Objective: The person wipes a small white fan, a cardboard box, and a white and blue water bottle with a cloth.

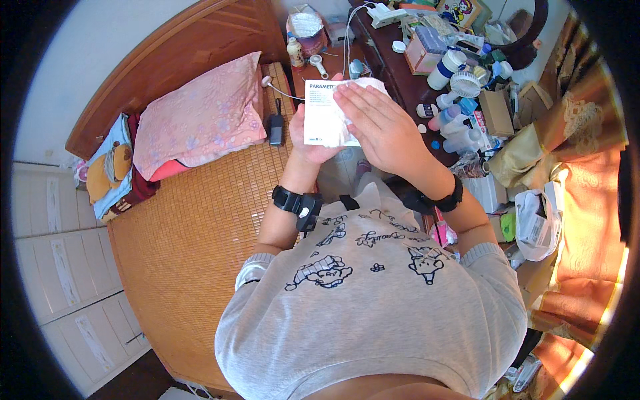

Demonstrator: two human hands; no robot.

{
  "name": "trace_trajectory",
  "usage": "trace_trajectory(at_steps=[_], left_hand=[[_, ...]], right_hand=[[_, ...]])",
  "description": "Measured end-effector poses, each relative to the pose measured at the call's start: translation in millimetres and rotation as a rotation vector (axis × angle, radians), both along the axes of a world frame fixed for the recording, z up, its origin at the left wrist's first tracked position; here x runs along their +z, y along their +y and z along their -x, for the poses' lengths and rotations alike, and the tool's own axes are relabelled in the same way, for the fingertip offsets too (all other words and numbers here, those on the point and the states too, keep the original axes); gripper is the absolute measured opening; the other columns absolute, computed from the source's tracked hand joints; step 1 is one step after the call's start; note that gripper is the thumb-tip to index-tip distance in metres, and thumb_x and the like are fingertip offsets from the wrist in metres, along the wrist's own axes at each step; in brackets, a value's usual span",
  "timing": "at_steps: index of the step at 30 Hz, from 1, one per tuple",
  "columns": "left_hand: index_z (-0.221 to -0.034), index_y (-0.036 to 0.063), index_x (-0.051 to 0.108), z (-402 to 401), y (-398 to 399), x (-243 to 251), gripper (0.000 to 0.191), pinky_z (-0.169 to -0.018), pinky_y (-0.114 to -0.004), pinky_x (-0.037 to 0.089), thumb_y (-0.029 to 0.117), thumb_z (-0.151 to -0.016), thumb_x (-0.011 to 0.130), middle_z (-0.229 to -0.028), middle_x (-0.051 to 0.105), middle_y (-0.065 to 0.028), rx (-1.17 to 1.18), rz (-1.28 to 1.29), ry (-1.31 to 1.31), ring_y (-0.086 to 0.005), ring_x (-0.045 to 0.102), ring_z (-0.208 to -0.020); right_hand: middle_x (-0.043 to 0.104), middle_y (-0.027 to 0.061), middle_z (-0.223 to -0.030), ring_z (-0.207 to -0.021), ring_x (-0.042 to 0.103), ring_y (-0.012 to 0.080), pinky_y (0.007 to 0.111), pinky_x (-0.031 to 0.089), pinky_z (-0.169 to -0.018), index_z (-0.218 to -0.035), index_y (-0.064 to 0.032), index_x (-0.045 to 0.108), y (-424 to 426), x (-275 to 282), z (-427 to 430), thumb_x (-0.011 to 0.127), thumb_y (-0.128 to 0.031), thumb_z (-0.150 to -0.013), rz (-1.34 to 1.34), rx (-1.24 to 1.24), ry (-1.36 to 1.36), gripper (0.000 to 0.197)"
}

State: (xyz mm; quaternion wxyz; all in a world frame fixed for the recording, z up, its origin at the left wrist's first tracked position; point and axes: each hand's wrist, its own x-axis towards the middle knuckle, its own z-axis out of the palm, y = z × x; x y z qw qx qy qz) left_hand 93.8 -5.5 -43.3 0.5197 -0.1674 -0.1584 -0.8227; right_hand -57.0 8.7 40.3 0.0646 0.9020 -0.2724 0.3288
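Note:
A flat white box (318, 117) with printed writing on its upper face rests in my left hand (311, 145), whose fingers and palm support it from behind. My right hand (380, 122) lies flat over a crumpled white cloth or tissue (339, 131), pressing it against the box's right half. Much of the cloth and the box's right side are hidden under my right fingers. Both hands are held up before my chest, above the gap between the bed and the dresser.
To the left is a bed with a bamboo mat (200, 240) and a pink pillow (205, 117). A black device (276, 129) lies by the pillow. The dark dresser (395, 85) at right carries bottles, a small white fan (465, 84) and boxes. A white cable (346, 45) hangs nearby.

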Motion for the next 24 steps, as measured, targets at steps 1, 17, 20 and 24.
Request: trace_trajectory(at_steps=[1,17,20,24], left_hand=[[-0.137,0.0085,0.019,0.2,1.2,-2.0,0.075,-0.1,-0.044,0.029,0.044,-0.079,0.051,-0.134,0.035,-0.0137,0.004,0.001,0.0,-0.0293,0.038,-0.12],[-0.136,0.0003,0.016,-16.6,-1.2,3.2,0.083,-0.102,-0.044,0.027,0.053,-0.078,0.045,-0.136,0.029,-0.0201,0.457,-0.087,-0.332,-0.0335,0.035,-0.122],[-0.136,0.0006,0.016,-18.6,0.2,3.2,0.084,-0.102,-0.041,0.027,0.054,-0.078,0.046,-0.137,0.029,-0.0183,0.465,-0.097,-0.328,-0.0311,0.034,-0.123],[-0.136,0.0025,0.017,-17.5,0.4,1.5,0.084,-0.101,-0.044,0.027,0.053,-0.077,0.049,-0.136,0.03,-0.0172,0.201,-0.022,-0.027,-0.0307,0.035,-0.122]], right_hand=[[0.052,0.0125,-0.118,-0.112,0.048,0.024,0.036,0.035,-0.096,-0.116,-0.0008,0.05,-1.9,-0.4,-3.6,0.057,-0.014,-0.073,0.001,0.004,0.0,0.046],[0.055,0.0078,-0.116,-0.11,0.051,0.0189,0.032,0.037,-0.097,-0.112,-0.007,0.056,-2.2,-15.2,-11.7,0.05,-0.012,-0.074,-0.074,0.311,0.059,0.038],[0.056,0.0077,-0.115,-0.109,0.052,0.0185,0.032,0.037,-0.097,-0.112,-0.0068,0.056,-7.9,-10.2,-6.6,0.053,-0.012,-0.074,-0.065,0.271,0.038,0.038],[0.055,0.0082,-0.116,-0.11,0.051,0.0197,0.033,0.037,-0.097,-0.113,-0.0059,0.055,-17.7,-8.6,-3.6,0.052,-0.011,-0.074,-0.068,0.223,0.03,0.039]])
